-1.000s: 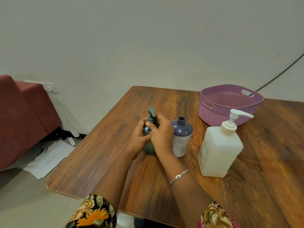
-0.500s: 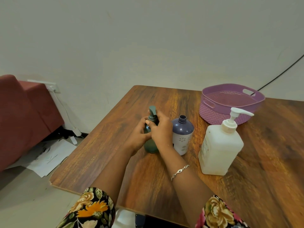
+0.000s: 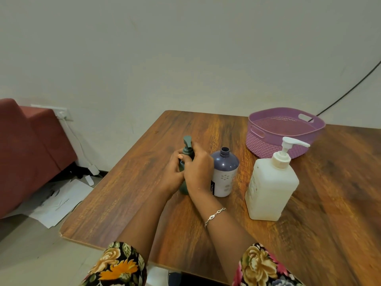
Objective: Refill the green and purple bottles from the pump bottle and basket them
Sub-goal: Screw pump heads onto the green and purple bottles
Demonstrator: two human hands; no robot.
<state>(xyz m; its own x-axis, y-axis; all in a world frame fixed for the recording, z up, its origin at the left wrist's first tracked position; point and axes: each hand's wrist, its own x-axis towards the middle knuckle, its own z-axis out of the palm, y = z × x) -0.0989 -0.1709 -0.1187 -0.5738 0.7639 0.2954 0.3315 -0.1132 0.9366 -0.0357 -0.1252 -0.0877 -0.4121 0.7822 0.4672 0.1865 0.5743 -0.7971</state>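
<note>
- Clasping the green bottle point(image 3: 183, 187) on the table point(image 3: 134, 193) — left hand point(image 3: 174, 172) curled round the body, right hand point(image 3: 199, 168) curled over the neck, just under the pump head.
- Standing upright: long axis vertical, pump end up.
- Probably twisting the cap off next — right hand nearer it.
- Waiting alongside on the right: uncapped purple bottle point(image 3: 225, 174), pump bottle point(image 3: 270, 193), basket point(image 3: 268, 145).

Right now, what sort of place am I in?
Probably a room in a home or small office: a wooden table by a plain wall, a red sofa beside it, papers on the floor.
</note>
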